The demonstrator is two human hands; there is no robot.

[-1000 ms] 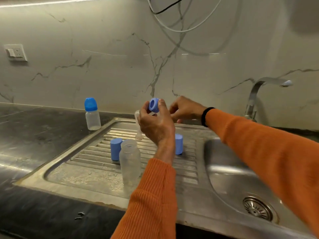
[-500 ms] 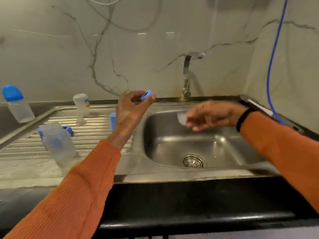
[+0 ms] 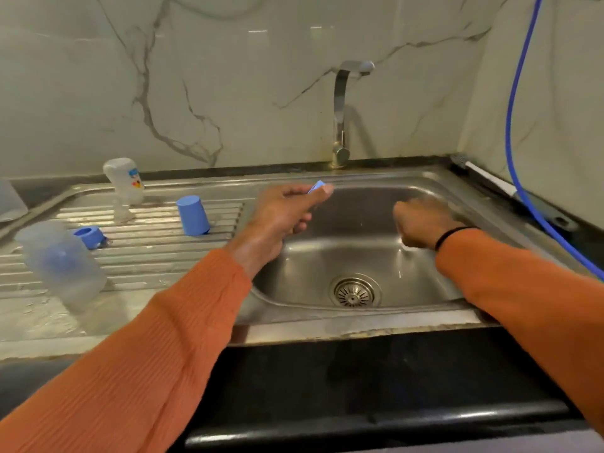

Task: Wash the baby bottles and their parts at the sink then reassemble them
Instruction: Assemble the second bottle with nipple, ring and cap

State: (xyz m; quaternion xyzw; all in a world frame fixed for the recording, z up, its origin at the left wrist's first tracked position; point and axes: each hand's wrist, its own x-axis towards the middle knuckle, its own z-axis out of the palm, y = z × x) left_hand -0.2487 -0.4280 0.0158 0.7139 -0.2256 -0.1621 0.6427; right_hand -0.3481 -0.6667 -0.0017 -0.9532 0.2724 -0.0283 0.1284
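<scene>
Your left hand (image 3: pixel 283 210) pinches a small blue bottle ring (image 3: pixel 317 186) between thumb and curled fingers, holding it over the sink basin's (image 3: pixel 327 263) left rim. Your right hand (image 3: pixel 421 223) hangs blurred over the basin's right half with fingers curled; whether it holds anything you cannot tell. On the ribbed draining board (image 3: pixel 157 253) left of the basin, a blue cap (image 3: pixel 192 215) stands mouth down near the board's right edge. An upside-down clear bottle (image 3: pixel 124 188) with a printed label stands toward the back edge. Another blue ring (image 3: pixel 89 236) lies further left, and a clear bottle body (image 3: pixel 62 263) stands near the front left. The tap (image 3: pixel 343 109) rises at the basin's back edge.
</scene>
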